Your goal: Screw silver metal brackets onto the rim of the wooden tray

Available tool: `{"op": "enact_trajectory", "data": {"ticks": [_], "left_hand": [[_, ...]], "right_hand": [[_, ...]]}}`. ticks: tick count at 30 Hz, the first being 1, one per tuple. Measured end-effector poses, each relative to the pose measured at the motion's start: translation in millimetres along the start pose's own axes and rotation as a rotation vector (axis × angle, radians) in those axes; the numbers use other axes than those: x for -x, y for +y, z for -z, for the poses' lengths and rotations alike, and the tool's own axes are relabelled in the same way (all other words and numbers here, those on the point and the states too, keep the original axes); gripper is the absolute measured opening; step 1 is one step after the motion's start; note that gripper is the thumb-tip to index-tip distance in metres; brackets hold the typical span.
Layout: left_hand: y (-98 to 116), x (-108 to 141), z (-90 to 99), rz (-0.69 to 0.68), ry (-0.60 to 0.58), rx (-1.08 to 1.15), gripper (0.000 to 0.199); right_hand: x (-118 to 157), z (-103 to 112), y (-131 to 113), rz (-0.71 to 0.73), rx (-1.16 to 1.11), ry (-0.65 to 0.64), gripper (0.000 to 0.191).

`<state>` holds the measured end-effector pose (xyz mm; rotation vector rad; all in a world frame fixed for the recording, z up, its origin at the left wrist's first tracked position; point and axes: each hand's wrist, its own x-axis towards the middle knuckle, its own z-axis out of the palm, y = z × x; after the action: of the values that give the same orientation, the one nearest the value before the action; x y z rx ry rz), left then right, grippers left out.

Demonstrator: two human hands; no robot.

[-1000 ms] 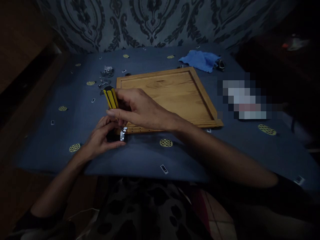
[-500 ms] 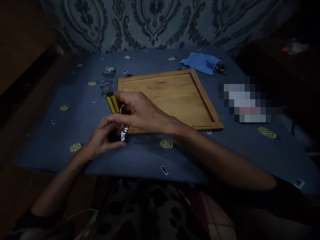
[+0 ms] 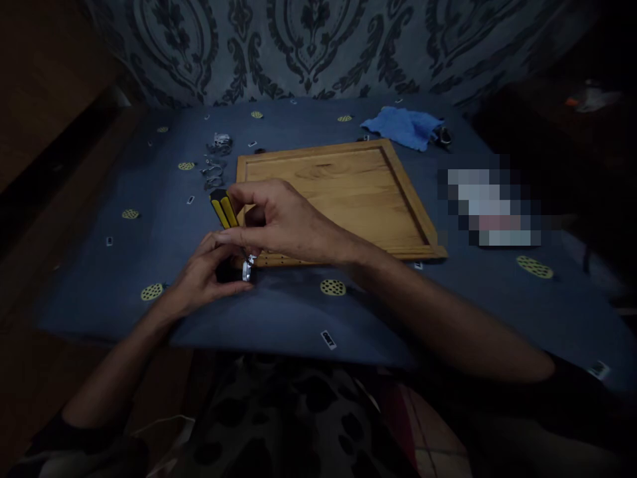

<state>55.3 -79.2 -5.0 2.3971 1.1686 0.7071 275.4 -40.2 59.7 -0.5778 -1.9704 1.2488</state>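
My right hand [image 3: 288,222] grips a screwdriver [image 3: 225,210] by its yellow and black handle, tilted with the butt up and to the left. Its lower end points down between my hands, where fingers mostly hide the shaft. Below it, my left hand [image 3: 202,275] pinches a small shiny metal band [image 3: 247,269] that looks like a hose clamp. The two hands touch each other. Both are over the near left corner of a framed wooden panel [image 3: 343,199], which lies on the blue cloth.
Several similar metal clamps [image 3: 213,172] lie on the patterned blue cloth [image 3: 279,318], left of the panel. Behind the panel's right side is a crumpled blue rag [image 3: 403,126] with a small dark object [image 3: 444,137] beside it. A blurred-out item [image 3: 490,206] lies to the right.
The whole view has shifted slightly. The screwdriver handle sits a touch lower against the hands; both hands keep the same hold.
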Motion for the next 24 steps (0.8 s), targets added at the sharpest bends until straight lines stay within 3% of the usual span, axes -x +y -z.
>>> {"op": "enact_trajectory", "data": {"ticks": [4,12,19,24], "left_hand": [[-0.2,0.0,0.2,0.008,-0.007,-0.003,0.051],[1.5,-1.8,2.3,0.012,-0.042,-0.012,0.056],[1.8,-1.0,0.9,0.042,-0.028,-0.004,0.049],[-2.9,-0.2,-0.9,0.01,-0.014,-0.001,0.057]], "right_hand": [[-2.3,-3.6,4.2,-0.003,0.033,0.093,0.027],[1.8,1.5,-0.4,0.025,-0.044,-0.044,0.007],[-2.1,-5.1,4.5,0.02,-0.017,0.114,0.029],[0.1,-3.7,2.1,0.065,-0.066,0.006,0.011]]}}
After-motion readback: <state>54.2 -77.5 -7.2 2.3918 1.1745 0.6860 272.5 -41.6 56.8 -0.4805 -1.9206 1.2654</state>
